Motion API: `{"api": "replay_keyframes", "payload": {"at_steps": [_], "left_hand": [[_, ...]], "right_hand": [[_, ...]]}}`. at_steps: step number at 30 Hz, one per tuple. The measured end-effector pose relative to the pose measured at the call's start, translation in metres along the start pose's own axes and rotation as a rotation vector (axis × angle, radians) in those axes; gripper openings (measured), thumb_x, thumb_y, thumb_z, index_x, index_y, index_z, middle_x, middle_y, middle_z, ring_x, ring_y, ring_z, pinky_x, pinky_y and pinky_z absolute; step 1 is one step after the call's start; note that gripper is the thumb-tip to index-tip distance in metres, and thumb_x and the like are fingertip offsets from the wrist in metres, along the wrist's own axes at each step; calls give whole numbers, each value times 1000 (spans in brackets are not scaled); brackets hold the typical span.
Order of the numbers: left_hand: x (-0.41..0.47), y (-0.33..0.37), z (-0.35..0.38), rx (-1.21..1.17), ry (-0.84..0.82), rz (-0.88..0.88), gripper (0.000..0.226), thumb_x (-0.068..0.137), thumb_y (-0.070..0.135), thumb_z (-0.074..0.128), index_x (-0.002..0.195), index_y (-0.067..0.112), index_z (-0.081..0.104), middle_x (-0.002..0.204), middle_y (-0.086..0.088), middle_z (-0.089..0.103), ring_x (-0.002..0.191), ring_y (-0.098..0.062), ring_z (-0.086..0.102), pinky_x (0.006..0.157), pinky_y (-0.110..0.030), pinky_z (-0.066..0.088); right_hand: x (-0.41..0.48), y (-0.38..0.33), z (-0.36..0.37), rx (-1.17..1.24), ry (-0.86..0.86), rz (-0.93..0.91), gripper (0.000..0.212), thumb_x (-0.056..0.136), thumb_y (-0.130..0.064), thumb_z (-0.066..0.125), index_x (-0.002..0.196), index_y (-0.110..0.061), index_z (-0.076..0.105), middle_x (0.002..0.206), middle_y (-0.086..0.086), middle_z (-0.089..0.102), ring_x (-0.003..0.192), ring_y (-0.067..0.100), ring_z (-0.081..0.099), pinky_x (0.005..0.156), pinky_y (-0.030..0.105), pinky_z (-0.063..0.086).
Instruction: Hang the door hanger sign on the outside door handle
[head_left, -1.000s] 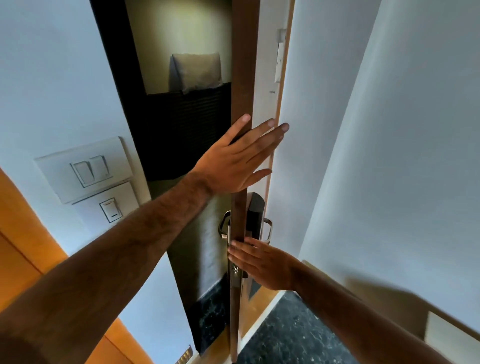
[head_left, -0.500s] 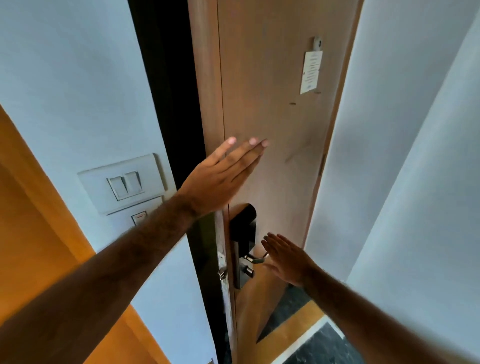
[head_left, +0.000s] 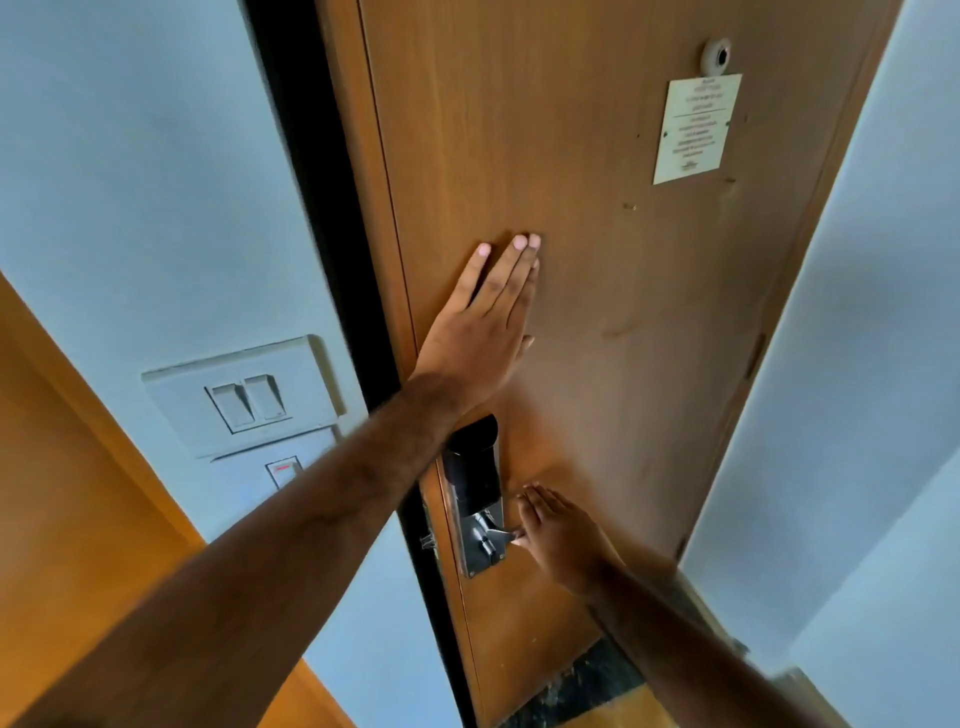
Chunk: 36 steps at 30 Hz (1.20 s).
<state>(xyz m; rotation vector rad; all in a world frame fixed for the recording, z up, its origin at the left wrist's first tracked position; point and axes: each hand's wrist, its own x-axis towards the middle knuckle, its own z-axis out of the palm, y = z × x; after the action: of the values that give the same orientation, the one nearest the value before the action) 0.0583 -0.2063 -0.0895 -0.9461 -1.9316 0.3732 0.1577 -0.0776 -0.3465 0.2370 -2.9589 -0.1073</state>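
A brown wooden door (head_left: 649, 312) fills the middle of the view, its inner face towards me. My left hand (head_left: 483, 332) lies flat on it near the latch edge, fingers straight, holding nothing. Below it sits a black and metal lock plate (head_left: 475, 488) with a small metal lever handle (head_left: 496, 530). My right hand (head_left: 561, 535) is open just right of the lever, fingers extended, fingertips at the lever's end. No door hanger sign is in view. The outside handle is hidden behind the door.
A narrow dark gap (head_left: 332, 260) runs along the door's left edge. Left of it, a white switch panel (head_left: 244, 395) is on the wall above a wood panel (head_left: 62, 493). A notice card (head_left: 693, 130) and peephole (head_left: 718, 54) are on the door. A white wall (head_left: 857, 415) is close on the right.
The door has swung from well open to nearly closed; the dark gap has narrowed. My left hand moved from the door's edge onto its face. My right hand shifted to the inner lever.
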Motion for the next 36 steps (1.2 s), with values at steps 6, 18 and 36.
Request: {"api": "replay_keyframes", "payload": {"at_steps": [6, 18, 36], "left_hand": [[5, 8, 41, 19, -34, -71, 86, 103, 53, 34, 160, -2, -1, 169, -17, -6, 158, -28, -1, 125, -55, -1], [25, -11, 106, -40, -21, -185, 78, 105, 54, 28, 162, 5, 6, 171, -10, 0, 158, -24, 3, 125, -54, -2], [36, -21, 163, 45, 136, -228, 73, 104, 56, 35, 158, 7, 31, 165, -10, 29, 153, -25, 28, 122, -58, 17]], "right_hand": [[32, -4, 15, -22, 48, 15, 67, 76, -37, 86, 122, 7, 67, 127, 28, 66, 117, 36, 67, 100, 44, 52], [99, -14, 30, 75, 18, 102, 60, 71, -27, 89, 114, 10, 71, 121, 33, 67, 110, 40, 70, 98, 49, 53], [135, -9, 34, 110, 68, 92, 64, 105, -26, 48, 155, 6, 23, 160, 29, 24, 149, 39, 27, 123, 47, 17]]}}
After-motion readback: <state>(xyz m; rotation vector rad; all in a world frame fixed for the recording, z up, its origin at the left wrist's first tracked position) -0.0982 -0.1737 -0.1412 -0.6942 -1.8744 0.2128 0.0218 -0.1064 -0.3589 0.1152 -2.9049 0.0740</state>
